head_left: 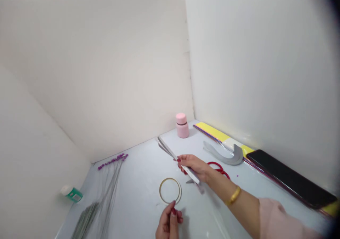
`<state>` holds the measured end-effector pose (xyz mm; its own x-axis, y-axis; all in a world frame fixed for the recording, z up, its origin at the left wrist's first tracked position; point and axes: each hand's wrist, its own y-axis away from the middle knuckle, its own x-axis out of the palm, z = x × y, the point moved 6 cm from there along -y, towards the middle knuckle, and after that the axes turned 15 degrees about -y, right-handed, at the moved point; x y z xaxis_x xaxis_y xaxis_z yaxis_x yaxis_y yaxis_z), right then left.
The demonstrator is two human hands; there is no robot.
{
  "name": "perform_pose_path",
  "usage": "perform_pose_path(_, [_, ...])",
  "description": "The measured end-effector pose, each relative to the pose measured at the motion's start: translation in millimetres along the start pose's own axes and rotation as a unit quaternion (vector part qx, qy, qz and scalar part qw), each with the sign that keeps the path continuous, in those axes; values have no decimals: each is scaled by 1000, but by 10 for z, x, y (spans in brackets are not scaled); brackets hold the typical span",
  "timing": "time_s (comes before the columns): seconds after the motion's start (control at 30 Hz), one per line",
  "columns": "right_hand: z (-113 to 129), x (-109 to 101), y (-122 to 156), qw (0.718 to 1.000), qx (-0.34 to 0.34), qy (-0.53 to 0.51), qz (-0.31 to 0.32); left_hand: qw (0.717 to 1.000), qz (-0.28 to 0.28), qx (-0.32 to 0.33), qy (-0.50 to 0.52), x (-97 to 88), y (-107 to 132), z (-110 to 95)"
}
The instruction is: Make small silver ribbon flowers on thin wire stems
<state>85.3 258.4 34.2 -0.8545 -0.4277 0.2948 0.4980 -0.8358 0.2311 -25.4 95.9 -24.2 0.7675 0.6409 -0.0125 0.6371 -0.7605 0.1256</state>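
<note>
My right hand is closed around a bundle of narrow white strips, whose far ends fan apart up and to the left. Beneath it, a pair of scissors with red handles lies partly hidden on the table. My left hand is at the bottom centre, thumb and forefinger pinched together. Its fingertips meet the lower edge of a thin gold-coloured ring; whether they grip it or something small beside it is unclear.
Long thin stems with purple tips, grey-green wires and a green-and-white bottle are at left. A pink jar stands at the back. Rightward lie a curved clear strip, yellow packs and a black phone. White panels surround the table.
</note>
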Motion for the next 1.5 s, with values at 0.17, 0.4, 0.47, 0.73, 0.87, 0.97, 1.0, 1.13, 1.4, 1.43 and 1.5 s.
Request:
perform_pose_path(0.17, [-605,537,560,986,54,-143,60,998,-16,50,-34,-235,49,-329])
perform_pose_path(0.4, [-804,800,860,970,83,-217,71,997,39,21,-59,-269,29,-347])
perform_pose_path(0.47, [-801,794,854,969,84,-222,72,997,44,14,-61,-274,5,-310])
perform_pose_path(0.73, [-831,735,788,964,83,-237,91,993,94,18,-71,-235,-31,-279])
perform_pose_path(0.87, [-832,701,767,961,92,-245,93,992,91,18,-84,-247,-30,-304])
perform_pose_path(0.97, [-841,687,766,960,95,-247,93,991,96,11,-92,-252,-32,-309])
perform_pose_path(1.0, [-839,687,768,960,92,-248,93,991,95,9,-93,-256,-33,-312])
perform_pose_path(1.13, [-795,692,772,963,62,-248,86,993,78,6,-83,-283,-21,-343])
perform_pose_path(1.4, [-670,642,748,961,26,-267,60,996,90,6,-4,-256,-17,-320])
perform_pose_path(1.43, [-662,638,749,960,27,-271,58,996,91,0,16,-247,-17,-308])
perform_pose_path(1.5, [-654,633,757,959,31,-278,53,994,96,-14,60,-221,-8,-292])
